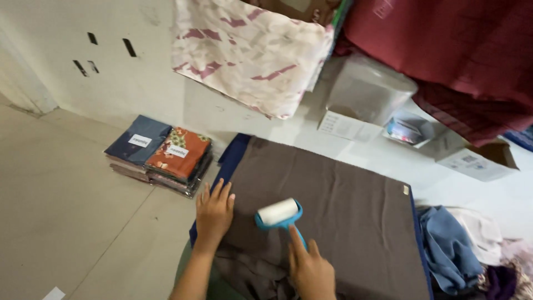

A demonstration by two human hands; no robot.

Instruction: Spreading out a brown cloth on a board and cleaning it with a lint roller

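Note:
A brown-grey cloth (344,194) lies spread flat over a dark blue layer (233,153) on the floor. My right hand (310,272) grips the blue handle of a lint roller (279,214), whose white roll rests on the cloth near its front left part. My left hand (214,210) lies flat with fingers apart on the cloth's left edge, just left of the roller.
Two stacks of folded packed fabrics (161,153) sit on the floor at the left. A pink-patterned cloth (250,53) and maroon cloth (461,50) hang above. Boxes (477,158) and a plastic-wrapped bundle (369,89) stand behind. Crumpled blue and white clothes (452,247) lie at the right.

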